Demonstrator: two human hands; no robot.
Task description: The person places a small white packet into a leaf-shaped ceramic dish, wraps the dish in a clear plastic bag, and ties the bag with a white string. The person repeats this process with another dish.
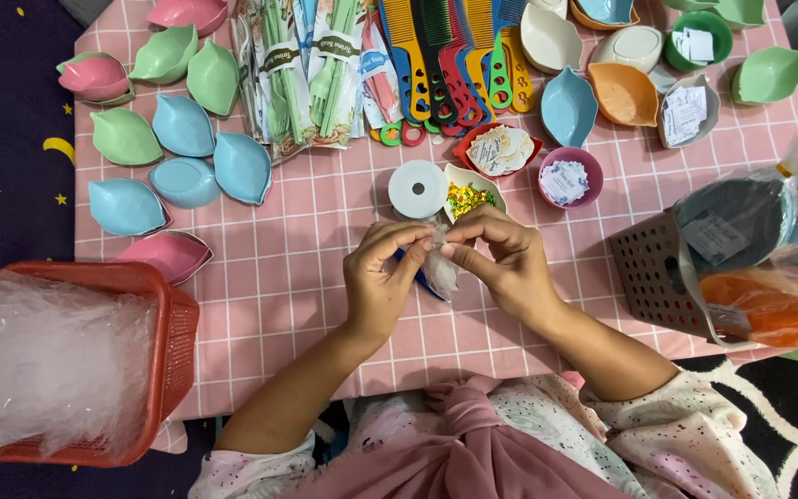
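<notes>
Single head-worn camera looks steeply down, close over the pink checked table (pixel 325 240), wearer's lap at bottom edge.

The person's two arms come up from the bottom of the picture. Both forearms are bare, and so are the left hand (pixel 382 282) and the right hand (pixel 502 261). No rings, watch or bands show on them. The fingernails are short and plain. The sleeves are pushed up near the elbows, one at about 7 o'clock and one at about 5 o'clock. The top is white or very pale pink with lots of tiny dark and coloured specks, like sprinkles. In the middle, at 6 o'clock, lies a dusty pink cloth, smooth and plain, tied in a fat knot with soft folds spreading down from it.
</notes>
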